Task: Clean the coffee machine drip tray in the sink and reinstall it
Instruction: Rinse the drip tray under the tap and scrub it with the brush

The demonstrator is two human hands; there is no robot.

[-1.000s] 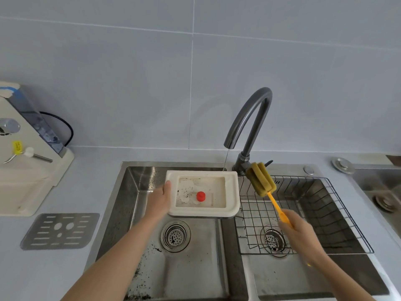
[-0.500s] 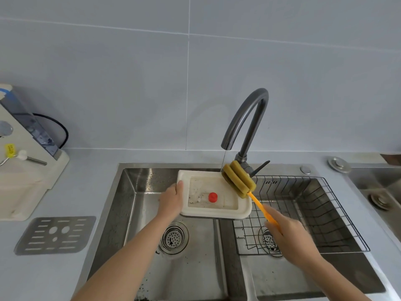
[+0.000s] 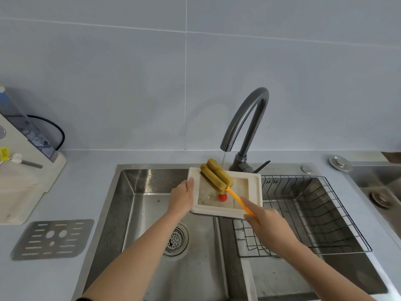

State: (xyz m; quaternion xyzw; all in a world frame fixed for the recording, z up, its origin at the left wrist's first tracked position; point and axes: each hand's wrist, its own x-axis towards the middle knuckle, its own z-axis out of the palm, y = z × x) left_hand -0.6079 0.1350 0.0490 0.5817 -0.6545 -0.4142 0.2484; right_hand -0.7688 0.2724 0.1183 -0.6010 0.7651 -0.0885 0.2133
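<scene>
The cream drip tray point(image 3: 252, 192) is held over the sink, under the grey tap point(image 3: 245, 127). My left hand point(image 3: 182, 197) grips its left edge. A red float point(image 3: 222, 197) sits inside the tray. My right hand point(image 3: 269, 222) holds the orange handle of a sponge brush point(image 3: 217, 174); its yellow-green sponge head lies on the tray's back left corner. A thin stream of water falls from the tap onto the sponge. The cream coffee machine point(image 3: 26, 170) stands at the far left on the counter.
The metal drip grate point(image 3: 53, 238) lies on the counter left of the sink. The left basin point(image 3: 152, 213) has a round drain and dark specks. A black wire rack point(image 3: 314, 213) sits in the right basin. A second sink shows at the far right.
The sponge brush has swung left from beside the tap into the tray, reaching its back left corner. The tray has shifted to the right under the tap.
</scene>
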